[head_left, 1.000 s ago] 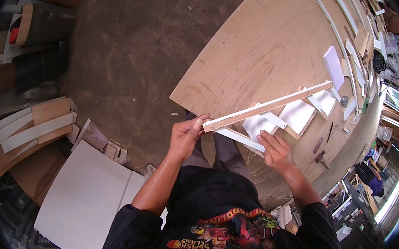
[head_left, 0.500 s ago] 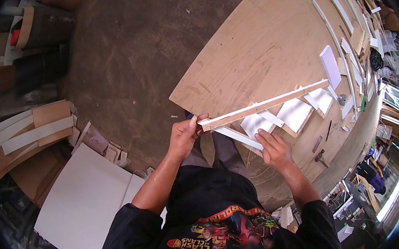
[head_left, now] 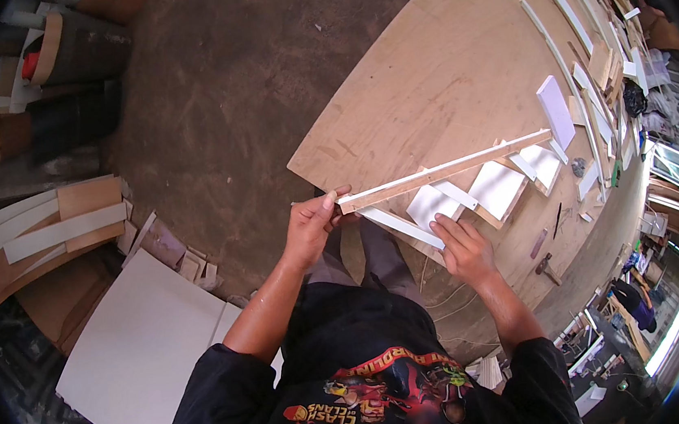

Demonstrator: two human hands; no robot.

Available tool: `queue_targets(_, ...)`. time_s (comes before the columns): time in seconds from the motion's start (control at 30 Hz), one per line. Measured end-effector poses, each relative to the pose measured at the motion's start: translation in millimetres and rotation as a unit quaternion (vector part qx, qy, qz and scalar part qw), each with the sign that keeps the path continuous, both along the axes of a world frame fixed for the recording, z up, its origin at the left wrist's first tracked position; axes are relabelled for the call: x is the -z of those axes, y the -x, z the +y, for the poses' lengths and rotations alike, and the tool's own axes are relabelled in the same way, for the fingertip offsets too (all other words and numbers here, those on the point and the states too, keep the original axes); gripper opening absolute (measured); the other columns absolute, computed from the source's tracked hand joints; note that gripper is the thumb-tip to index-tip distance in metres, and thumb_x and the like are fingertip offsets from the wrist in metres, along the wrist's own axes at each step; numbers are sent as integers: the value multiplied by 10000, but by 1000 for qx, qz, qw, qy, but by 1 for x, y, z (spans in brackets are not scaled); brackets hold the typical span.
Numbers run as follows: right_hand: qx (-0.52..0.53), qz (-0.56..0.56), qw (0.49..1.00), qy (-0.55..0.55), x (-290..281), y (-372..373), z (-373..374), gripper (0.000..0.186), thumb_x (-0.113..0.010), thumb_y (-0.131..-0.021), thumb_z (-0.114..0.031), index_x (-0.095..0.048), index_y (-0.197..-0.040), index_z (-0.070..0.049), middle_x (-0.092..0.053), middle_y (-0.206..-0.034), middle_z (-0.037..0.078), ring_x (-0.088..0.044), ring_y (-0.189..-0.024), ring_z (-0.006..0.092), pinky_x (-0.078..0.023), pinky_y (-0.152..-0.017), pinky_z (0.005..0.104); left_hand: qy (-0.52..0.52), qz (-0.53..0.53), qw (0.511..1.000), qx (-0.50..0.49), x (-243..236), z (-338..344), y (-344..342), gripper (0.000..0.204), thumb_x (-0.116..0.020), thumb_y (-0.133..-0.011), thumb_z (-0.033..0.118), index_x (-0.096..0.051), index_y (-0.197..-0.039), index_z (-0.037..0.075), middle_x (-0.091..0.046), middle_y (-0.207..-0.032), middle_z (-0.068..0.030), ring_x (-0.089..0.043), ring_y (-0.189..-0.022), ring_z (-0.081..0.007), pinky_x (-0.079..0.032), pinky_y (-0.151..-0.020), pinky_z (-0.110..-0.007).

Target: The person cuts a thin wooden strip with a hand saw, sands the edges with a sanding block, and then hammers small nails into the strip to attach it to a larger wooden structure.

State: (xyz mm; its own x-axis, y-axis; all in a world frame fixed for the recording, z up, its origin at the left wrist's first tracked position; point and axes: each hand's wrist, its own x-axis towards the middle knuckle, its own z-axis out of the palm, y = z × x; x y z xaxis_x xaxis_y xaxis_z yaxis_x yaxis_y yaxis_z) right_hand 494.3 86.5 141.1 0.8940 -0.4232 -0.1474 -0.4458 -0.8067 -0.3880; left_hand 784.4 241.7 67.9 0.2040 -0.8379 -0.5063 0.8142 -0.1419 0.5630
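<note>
A long wooden strip (head_left: 446, 172) with a white upper edge slants over the near part of the workbench. Several short white slats branch from it at an angle. My left hand (head_left: 313, 224) is closed around the strip's near left end, thumb on top. On the nearest white slat (head_left: 401, 227), my right hand (head_left: 466, 250) grips the free end, with fingers over it and the thumb hidden. White-faced square pieces (head_left: 497, 188) with wooden edges show between the slats; whether they are joined to the strip I cannot tell. A pale lilac block (head_left: 556, 112) stands by the strip's far end.
The plywood bench top (head_left: 401, 83) reaches away to the right. A hammer (head_left: 548, 269) and a flat tool (head_left: 539, 243) lie near its right edge. Offcuts and long strips (head_left: 567, 67) crowd the far side. Large white boards (head_left: 140, 346) lean at the lower left.
Both hands keep the same hold on the strip and slat. The bench and its pieces appear slightly farther left in the picture.
</note>
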Motion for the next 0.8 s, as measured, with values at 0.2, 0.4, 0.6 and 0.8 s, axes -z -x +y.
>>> queue_targets(0.2,22,-54,998,12,10,9,7,464,-662,-785,-34,-695,-1248,-38,-641,-1364,151,-685,-1060,317,-567,-897,393,-20,-26,999,-20,-1,-5,7,432,-551,-1074,332,-657,-1297,-23,-723,-1151,-147,-715,-1023,-242,-588,-938,-422)
queue_targets(0.4,23,-76,997,15,13,12,8,459,-709,-767,-35,-700,-1225,-23,-648,-1350,170,-684,-1084,344,-568,-912,406,-17,-41,999,-25,0,-5,6,414,-551,-1076,309,-663,-1285,-30,-722,-1147,-148,-714,-1032,-252,-596,-937,-428)
queue_targets(0.6,22,-77,997,8,15,15,9,458,-735,-762,-62,-708,-1217,-21,-658,-1337,161,-680,-1067,353,-565,-907,410,-27,-41,999,-11,0,-5,6,425,-563,-1070,315,-660,-1291,-35,-721,-1153,-149,-714,-1024,-255,-592,-938,-436)
queue_targets(0.8,26,-75,996,44,17,18,13,469,-747,-754,-77,-709,-1218,-22,-654,-1351,158,-671,-1076,363,-562,-909,423,-1,-7,1000,-16,-2,-5,6,425,-554,-1072,310,-662,-1293,-37,-718,-1171,-149,-704,-1049,-255,-576,-966,-436)
